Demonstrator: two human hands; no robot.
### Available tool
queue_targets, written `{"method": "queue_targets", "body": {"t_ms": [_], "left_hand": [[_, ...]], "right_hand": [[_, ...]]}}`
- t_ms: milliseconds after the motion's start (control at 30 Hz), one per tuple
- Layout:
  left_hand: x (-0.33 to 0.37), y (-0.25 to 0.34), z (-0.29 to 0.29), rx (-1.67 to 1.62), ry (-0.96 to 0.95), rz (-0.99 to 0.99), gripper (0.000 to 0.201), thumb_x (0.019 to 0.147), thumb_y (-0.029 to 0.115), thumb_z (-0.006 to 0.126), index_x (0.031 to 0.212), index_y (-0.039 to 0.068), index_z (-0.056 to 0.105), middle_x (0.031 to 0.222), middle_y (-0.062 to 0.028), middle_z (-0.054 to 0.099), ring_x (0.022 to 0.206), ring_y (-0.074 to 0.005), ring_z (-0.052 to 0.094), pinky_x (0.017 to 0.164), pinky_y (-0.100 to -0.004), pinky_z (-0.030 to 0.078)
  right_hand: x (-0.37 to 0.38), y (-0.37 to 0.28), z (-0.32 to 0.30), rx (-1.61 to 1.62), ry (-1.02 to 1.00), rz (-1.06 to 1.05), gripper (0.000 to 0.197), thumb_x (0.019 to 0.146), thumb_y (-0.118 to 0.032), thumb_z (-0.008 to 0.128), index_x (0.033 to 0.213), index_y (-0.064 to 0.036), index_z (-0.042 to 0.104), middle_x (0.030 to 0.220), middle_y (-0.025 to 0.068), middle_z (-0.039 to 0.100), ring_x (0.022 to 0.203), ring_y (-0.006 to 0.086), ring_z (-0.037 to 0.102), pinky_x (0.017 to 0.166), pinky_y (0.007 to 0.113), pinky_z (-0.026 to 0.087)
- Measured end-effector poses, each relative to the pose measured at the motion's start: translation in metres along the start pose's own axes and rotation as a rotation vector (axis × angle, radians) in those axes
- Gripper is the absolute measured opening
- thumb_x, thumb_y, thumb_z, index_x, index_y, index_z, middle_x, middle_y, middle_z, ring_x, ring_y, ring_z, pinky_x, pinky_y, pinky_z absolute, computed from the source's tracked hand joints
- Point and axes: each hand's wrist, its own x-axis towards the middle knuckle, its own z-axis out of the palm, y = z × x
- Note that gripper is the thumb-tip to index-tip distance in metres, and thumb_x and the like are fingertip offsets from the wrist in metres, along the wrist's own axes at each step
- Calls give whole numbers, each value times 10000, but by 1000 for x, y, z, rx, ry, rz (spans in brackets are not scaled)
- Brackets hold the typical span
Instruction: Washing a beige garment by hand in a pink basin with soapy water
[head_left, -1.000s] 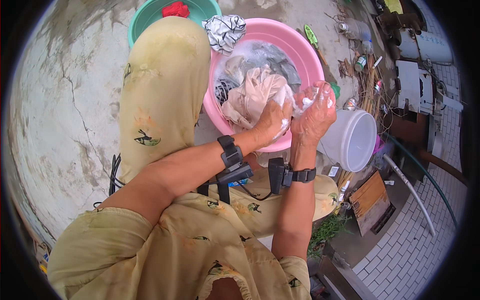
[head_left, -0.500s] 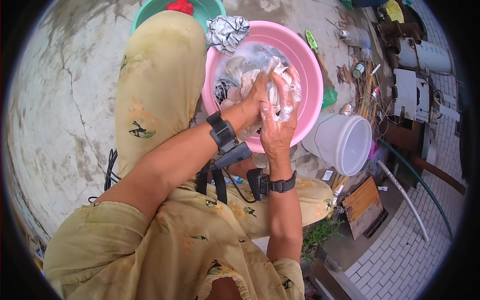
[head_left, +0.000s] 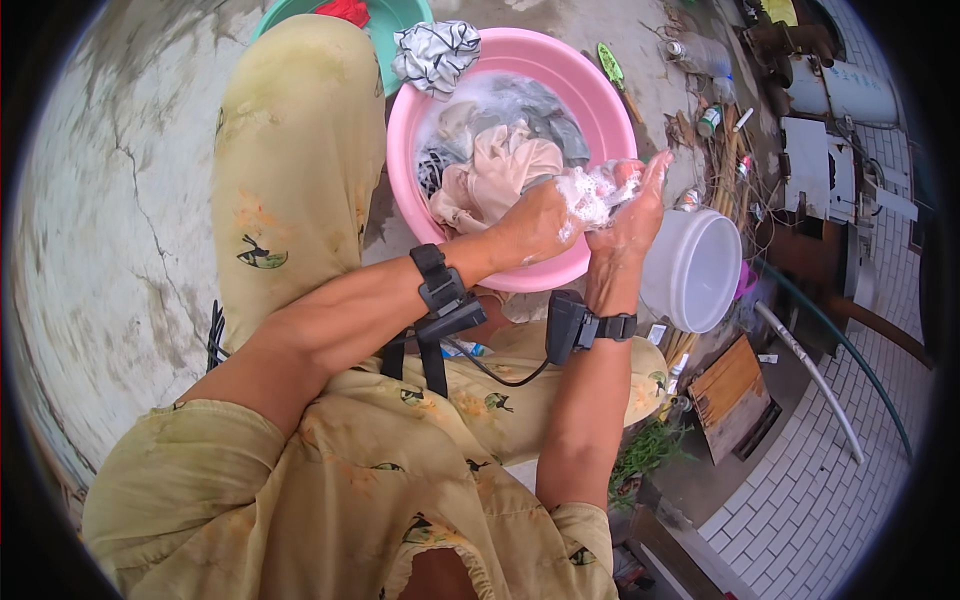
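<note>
A round pink basin (head_left: 608, 104) holds soapy water and several soaked clothes. A pale pink cloth (head_left: 497, 176) lies bunched in it, beside grey cloth (head_left: 545, 118) and a black-and-white striped piece (head_left: 431, 172). Above the basin's near right rim my left hand (head_left: 540, 222) meets my right hand (head_left: 632, 212). Thick white foam (head_left: 588, 198) covers the place where they meet and hides the left fingers. My right hand is turned palm up with fingers stretched out, apart from the cloth. No garment shows between the hands.
A crumpled white cloth with dark lines (head_left: 437, 57) hangs over the basin's far left rim. Behind my raised knee stands a green basin (head_left: 384, 28) with a red cloth (head_left: 345, 12). At right are a white bucket (head_left: 703, 270), a plastic bottle (head_left: 698, 55), twigs and a wooden board (head_left: 728, 395).
The pale pink cloth has left my hands and now lies in the basin. Both hands have moved right and nearer to me, and the right hand has turned palm up.
</note>
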Motion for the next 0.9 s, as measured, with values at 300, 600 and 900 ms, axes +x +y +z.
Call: {"method": "queue_targets", "body": {"t_ms": [300,600,900], "left_hand": [[7,-3,-7,-120,195,-477,245,870,111,403,847,-78,558,774,-210,616,691,-302,599,631,-372,474],[3,-3,-22,-7,-123,-185,153,827,73,497,920,-38,547,769,-201,576,711,-293,556,676,-373,460],[32,2,-60,-1088,97,-786,315,894,234,589,1112,15,531,1000,-70,595,866,-141,595,745,-280,514]], "right_hand": [[-27,35,14,-678,-47,-599,194,874,-179,614,867,15,607,836,119,603,726,180,556,663,324,439],[6,7,-4,-141,268,114,400,928,-413,506,862,-26,586,697,42,568,560,154,533,475,312,446],[-1,-32,-73,287,-239,263,268,936,-170,512,1142,1,526,1062,128,626,926,222,629,749,367,552]]}}
